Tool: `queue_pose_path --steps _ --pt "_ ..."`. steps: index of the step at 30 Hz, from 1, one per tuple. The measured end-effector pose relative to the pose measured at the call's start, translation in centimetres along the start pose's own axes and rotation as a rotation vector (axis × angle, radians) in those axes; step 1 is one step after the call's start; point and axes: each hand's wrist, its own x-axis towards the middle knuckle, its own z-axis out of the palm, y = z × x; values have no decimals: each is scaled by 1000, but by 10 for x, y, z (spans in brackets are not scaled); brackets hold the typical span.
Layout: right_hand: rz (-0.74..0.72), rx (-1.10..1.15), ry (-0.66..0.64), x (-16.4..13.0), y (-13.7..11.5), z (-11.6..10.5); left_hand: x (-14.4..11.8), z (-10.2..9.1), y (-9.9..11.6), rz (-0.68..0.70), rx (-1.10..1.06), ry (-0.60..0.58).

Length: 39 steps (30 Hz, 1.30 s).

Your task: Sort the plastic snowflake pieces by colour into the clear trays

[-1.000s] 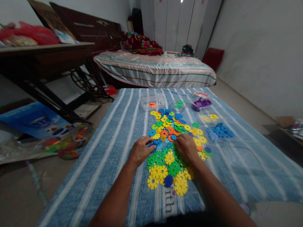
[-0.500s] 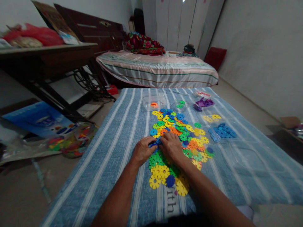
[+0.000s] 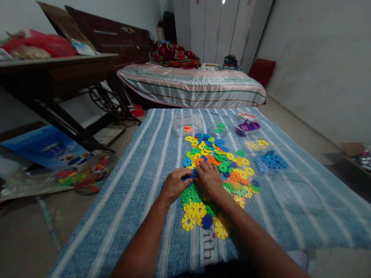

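- Down on the blue striped cloth (image 3: 139,181), both hands meet at the left edge of a heap of flat, notched plastic discs (image 3: 220,166) in yellow, green, blue and orange.
- The left hand (image 3: 175,184) lies knuckles up, fingers curled, its fingertips on a small blue disc (image 3: 188,177) at the near left of the heap.
- The right hand (image 3: 209,178) reaches in across the heap, fingers bent down, its tips touching the same blue disc from the other side; the two hands are just beside each other, almost touching.
- Whether either hand truly pinches the disc or only presses on it cannot be told, since the fingers hide the contact.
- Yellow discs (image 3: 194,213) and green discs (image 3: 189,194) lie just near the wrists, with one dark blue disc (image 3: 207,221) among the yellow.
- Farther off, to the right, blue discs (image 3: 272,160) sit sorted in a clear tray, with purple pieces (image 3: 248,126) beyond them and a few yellow ones (image 3: 257,144) between.
- A clear tray with one orange disc (image 3: 188,128) stands at the far end of the heap.
- Beyond the cloth is a bed (image 3: 191,85) with striped covers; at left stands a dark wooden table (image 3: 58,65).
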Motion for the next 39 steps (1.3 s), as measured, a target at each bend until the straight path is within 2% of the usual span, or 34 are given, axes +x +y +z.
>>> queue_pose_path --steps 7,12,16,19,21,25,28,31,36,39 --pt "-31 -10 60 -1 1 5 0 0 2 -32 -34 33" --pt "-101 76 236 -5 10 9 1 1 1 -121 -61 74" --pt "-81 158 373 -10 25 0 1 2 -1 -191 -69 116" --pt "-16 162 455 -14 50 -18 0 -1 0 -219 -63 122" --pt "58 106 510 -19 76 -33 0 -4 1 -222 -46 101" --pt "319 -109 620 -31 137 -65 1 -10 4 -206 -2 46" --pt "465 -234 719 -37 163 -78 1 -15 7 -193 20 -3" --pt "424 -191 692 -39 152 -70 1 -19 10 -204 36 -79" --pt "161 65 487 -31 92 -32 0 -23 14 -187 80 -148" --pt "53 151 382 -27 66 -18 1 -23 16 -181 115 -165"
